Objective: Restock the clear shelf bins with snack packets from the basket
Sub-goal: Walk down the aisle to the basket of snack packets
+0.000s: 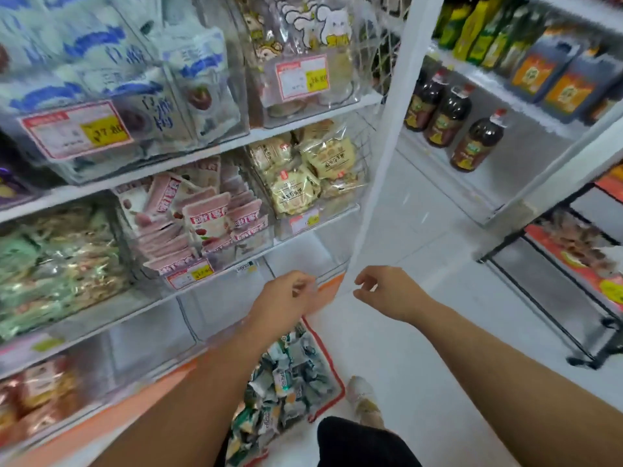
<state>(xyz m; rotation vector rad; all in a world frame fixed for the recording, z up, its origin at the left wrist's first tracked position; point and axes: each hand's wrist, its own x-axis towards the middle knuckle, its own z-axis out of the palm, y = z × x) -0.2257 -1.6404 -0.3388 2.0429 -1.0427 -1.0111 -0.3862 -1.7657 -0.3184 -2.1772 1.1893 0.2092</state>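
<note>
A red-rimmed basket (332, 375) stands on the floor below my arms, filled with several green and white snack packets (286, 382). My left hand (286, 299) hovers above the basket in front of a clear shelf bin (303, 254), fingers loosely curled and holding nothing. My right hand (387, 291) floats beside the white shelf post (381, 156), fingers also loosely curled around nothing. The bin behind my left hand looks bare inside.
Clear bins above hold pink packets (209, 220), yellow round snacks (303, 176) and blue-white bags (111, 79). Dark bottles (451, 119) stand on a shelf at the right. A black rack (573, 298) sits at the far right. My shoe (364, 399) is beside the basket.
</note>
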